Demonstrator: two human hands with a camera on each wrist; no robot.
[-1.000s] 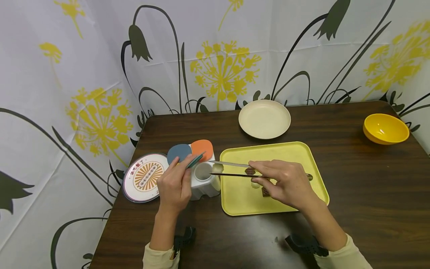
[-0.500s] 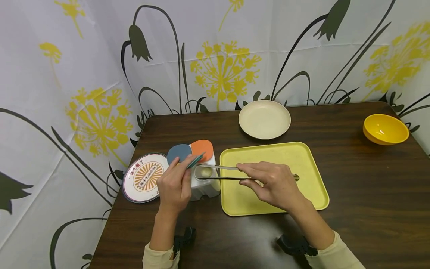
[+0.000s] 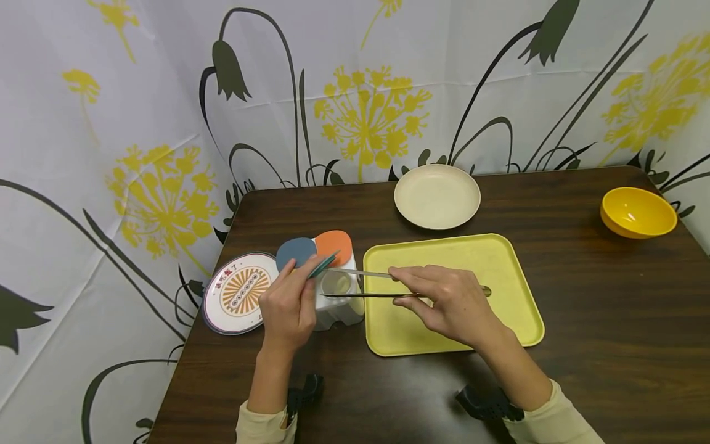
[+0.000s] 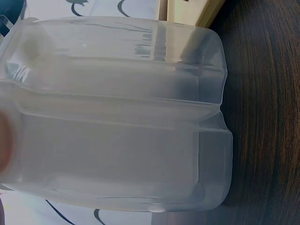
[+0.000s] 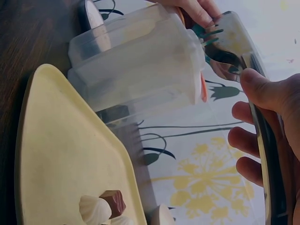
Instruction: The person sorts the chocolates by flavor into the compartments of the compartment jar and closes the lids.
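Note:
My left hand [image 3: 288,305] pinches the raised green lid [image 3: 323,264] of a translucent white storage box [image 3: 341,310], whose side fills the left wrist view. My right hand [image 3: 452,302] holds metal tongs [image 3: 368,295], their arms spread, with the tips over the box's round opening. A pale piece [image 3: 344,283] shows dimly inside that opening, below the tongs. Blue [image 3: 296,253] and orange [image 3: 334,245] lids cover the box's far side. On the yellow tray [image 3: 388,336], a cream-coloured ridged piece [image 5: 93,208] lies against a brown chocolate-like piece [image 5: 114,203]; my right hand hides them in the head view.
A white plate with a printed sunburst [image 3: 244,292] lies left of the box. Behind the tray sits a beige plate [image 3: 437,197], and a yellow bowl [image 3: 638,213] stands at the far right of the dark wooden table [image 3: 599,308]. A patterned cloth hangs behind.
My right hand has moved left with the tongs, from over the tray to the box opening. The pale piece between the tips has dropped into the box. My left hand stays put.

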